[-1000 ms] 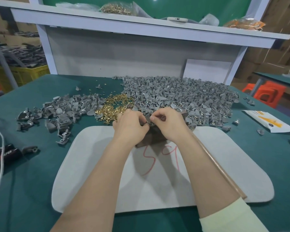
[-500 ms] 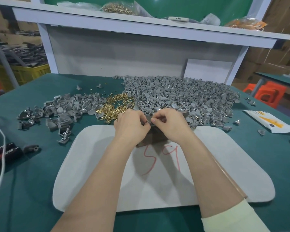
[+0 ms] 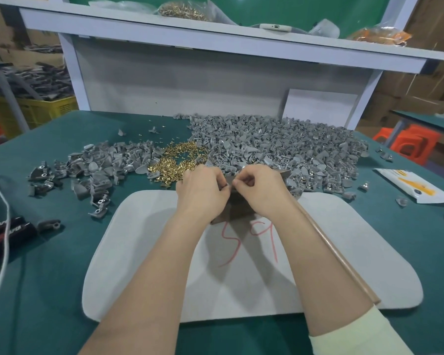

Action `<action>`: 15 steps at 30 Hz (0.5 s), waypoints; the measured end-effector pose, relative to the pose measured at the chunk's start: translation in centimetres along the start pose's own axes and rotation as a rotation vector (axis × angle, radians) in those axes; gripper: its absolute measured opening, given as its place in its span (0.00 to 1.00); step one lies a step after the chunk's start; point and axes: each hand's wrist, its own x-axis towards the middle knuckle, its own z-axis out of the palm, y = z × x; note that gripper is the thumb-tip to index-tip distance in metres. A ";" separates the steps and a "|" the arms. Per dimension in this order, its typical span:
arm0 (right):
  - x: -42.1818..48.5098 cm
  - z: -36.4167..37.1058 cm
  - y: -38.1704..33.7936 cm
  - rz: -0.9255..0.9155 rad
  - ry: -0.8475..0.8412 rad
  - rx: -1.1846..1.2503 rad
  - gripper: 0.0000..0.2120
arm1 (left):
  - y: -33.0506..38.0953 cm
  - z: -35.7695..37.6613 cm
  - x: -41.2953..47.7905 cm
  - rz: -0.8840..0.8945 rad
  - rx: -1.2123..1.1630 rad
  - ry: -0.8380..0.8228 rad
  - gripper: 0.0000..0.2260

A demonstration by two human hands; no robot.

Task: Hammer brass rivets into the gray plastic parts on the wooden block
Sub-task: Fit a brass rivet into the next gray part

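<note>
A gray part (image 3: 230, 181) is pinched over the wooden block (image 3: 237, 212) by fingers (image 3: 221, 190) of left hand (image 3: 203, 192) and right hand (image 3: 262, 192); rivet seating is judged underway, and hammering is needed next.

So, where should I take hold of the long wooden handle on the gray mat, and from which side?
Probably near the free end of the wooden handle, at the front right of the mat, coming from the right. It slants away toward the right hand, which hides its far end, and the forearm lies along its left side, so only the right side looks open.
</note>
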 end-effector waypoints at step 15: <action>-0.3 -0.3 -1.5 -0.140 -0.042 -0.268 0.05 | 0.1 -0.2 -0.3 0.033 -0.033 -0.019 0.03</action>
